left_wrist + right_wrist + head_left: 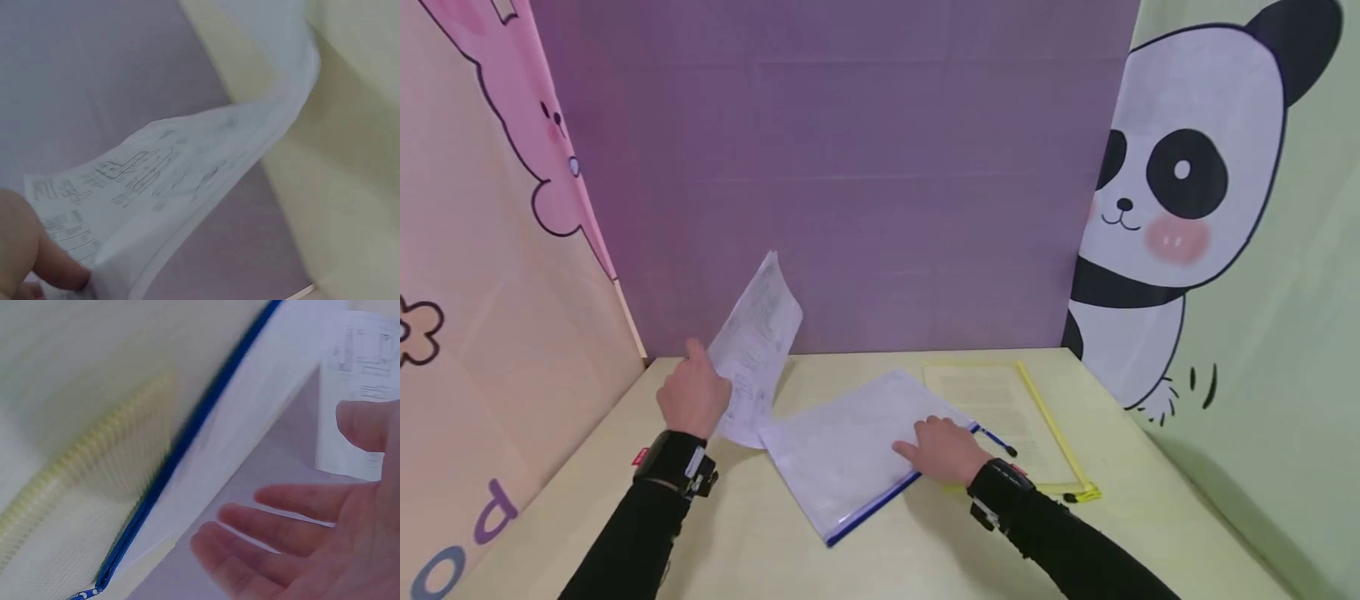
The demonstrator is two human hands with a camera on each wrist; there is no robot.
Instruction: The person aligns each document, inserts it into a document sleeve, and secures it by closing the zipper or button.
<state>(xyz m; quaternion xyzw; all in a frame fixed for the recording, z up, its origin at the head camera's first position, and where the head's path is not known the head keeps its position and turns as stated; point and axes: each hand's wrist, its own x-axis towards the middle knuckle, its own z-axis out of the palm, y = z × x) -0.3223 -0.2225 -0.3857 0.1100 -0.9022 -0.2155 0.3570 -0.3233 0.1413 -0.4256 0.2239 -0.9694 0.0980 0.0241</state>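
Note:
My left hand (695,392) holds a printed paper sheet (762,342) upright by its left edge, above the back left of the table. The thumb presses on the sheet (175,162) in the left wrist view, where the paper bends away. A translucent white zip pouch (838,446) lies at the middle of the table, its blue zipper (874,508) along the near edge. Over that pouch's right part is my right hand (951,450), fingers loosely extended. In the right wrist view those fingers (275,544) are apart, near the blue zipper (209,403), and grip nothing.
A yellow-edged zip pouch (1056,425) with a printed sheet inside lies at the right, partly under the blue-zipped one. Behind the table (760,533) hangs a purple backdrop (850,183). A panda-printed wall (1247,333) stands at the right, a pink cartoon wall (497,350) at the left.

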